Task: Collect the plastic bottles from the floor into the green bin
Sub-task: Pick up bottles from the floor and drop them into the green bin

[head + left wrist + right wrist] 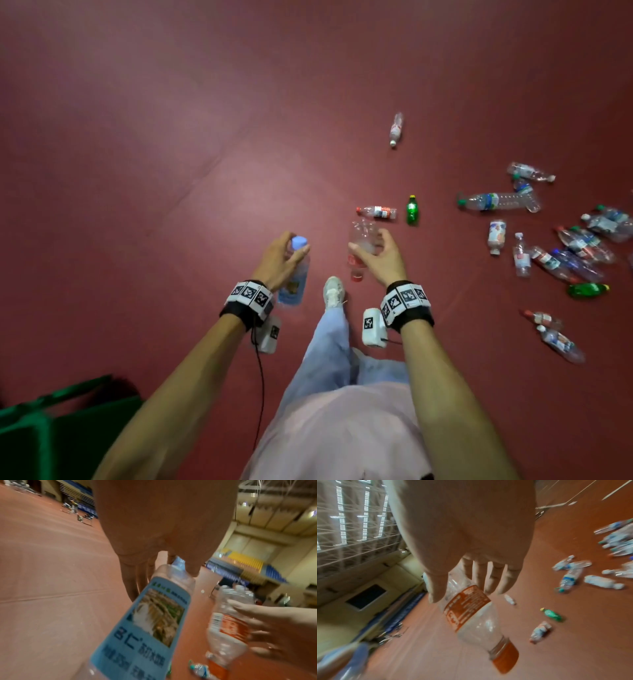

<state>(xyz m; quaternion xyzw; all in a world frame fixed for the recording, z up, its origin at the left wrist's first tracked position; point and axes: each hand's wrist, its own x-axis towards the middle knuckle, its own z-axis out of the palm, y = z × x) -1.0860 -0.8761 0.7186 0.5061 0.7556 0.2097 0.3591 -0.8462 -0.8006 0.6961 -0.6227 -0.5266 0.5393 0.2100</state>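
My left hand (295, 244) grips a clear bottle with a blue label (293, 281) near its blue cap; the bottle hangs bottom down. In the left wrist view the left hand (178, 566) pinches the blue-labelled bottle (150, 622) at its neck. My right hand (368, 240) holds a clear bottle with a red label (358, 260) by its base, red cap pointing down. The right wrist view shows thumb and fingers of the right hand (464, 592) around the red-labelled bottle (471, 615). The green bin (51, 421) is at the bottom left, only partly in view.
Several bottles lie on the red floor: a red-capped one (376, 212), a small green one (412, 209), a far one (396, 129) and a dense scatter at the right (582, 246). My foot (333, 291) is between the hands.
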